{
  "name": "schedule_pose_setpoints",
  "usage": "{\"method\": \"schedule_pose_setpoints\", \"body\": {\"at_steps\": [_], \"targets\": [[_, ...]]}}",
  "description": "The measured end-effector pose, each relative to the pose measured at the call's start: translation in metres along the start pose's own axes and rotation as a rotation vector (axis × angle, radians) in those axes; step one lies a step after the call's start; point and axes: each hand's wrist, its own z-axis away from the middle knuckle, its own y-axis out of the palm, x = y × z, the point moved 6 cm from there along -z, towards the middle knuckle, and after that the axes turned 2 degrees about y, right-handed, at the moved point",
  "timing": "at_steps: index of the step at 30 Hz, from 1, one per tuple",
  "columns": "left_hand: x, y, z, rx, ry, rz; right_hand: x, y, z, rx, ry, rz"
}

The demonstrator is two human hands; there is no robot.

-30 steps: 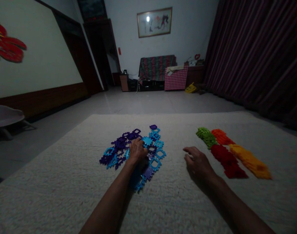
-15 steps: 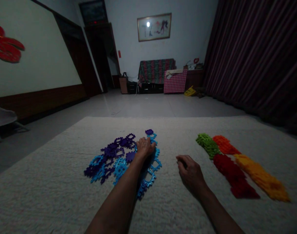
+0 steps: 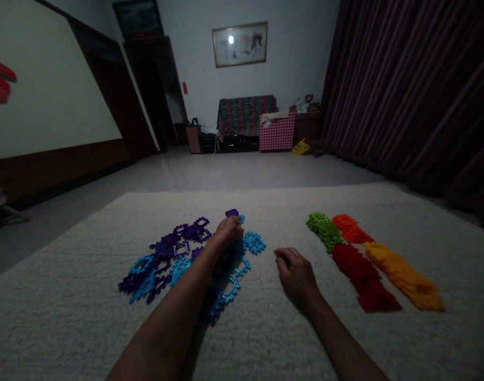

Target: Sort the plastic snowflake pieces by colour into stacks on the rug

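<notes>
While the left hand covers part of a spread of purple pieces and blue pieces, its grip hidden, the right hand is loosely curled, empty;
the pieces lie on a pale mat; rightward sit green, orange, red and yellow piles.

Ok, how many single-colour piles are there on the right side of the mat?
4: the green pile back left, orange pile back right, red pile front left, yellow pile front right. No others visible there.

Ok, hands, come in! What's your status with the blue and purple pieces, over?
Left hand at the purple pieces and blue pieces, grip unclear. Right hand between them and the red pieces. Left forearm hiding some pieces.
</notes>
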Motion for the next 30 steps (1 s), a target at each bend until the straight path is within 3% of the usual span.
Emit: {"method": "schedule_pose_setpoints", "body": {"at_steps": [7, 14, 20, 23, 26, 30], "targets": [[-0.017, 0.020, -0.015, 0.059, 0.036, -0.137, 0.003, -0.001, 0.001, -0.014, -0.017, 0.027], [-0.057, 0.030, 0.011, 0.018, 0.091, -0.226, 0.002, 0.000, -0.001, -0.030, -0.024, 0.036], [-0.084, 0.024, 0.022, 0.028, 0.153, -0.046, -0.005, -0.006, -0.004, -0.113, 0.004, 0.062], [-0.065, 0.000, 0.022, -0.017, 0.114, -0.002, -0.006, -0.006, -0.005, -0.102, 0.007, 0.063], [-0.021, -0.022, 0.029, -0.062, -0.049, -0.006, -0.001, -0.005, -0.003, -0.080, 0.011, 0.037], [0.023, -0.019, 0.044, 0.100, -0.072, -0.027, 0.016, 0.001, 0.004, 0.024, -0.107, 0.050]]}}
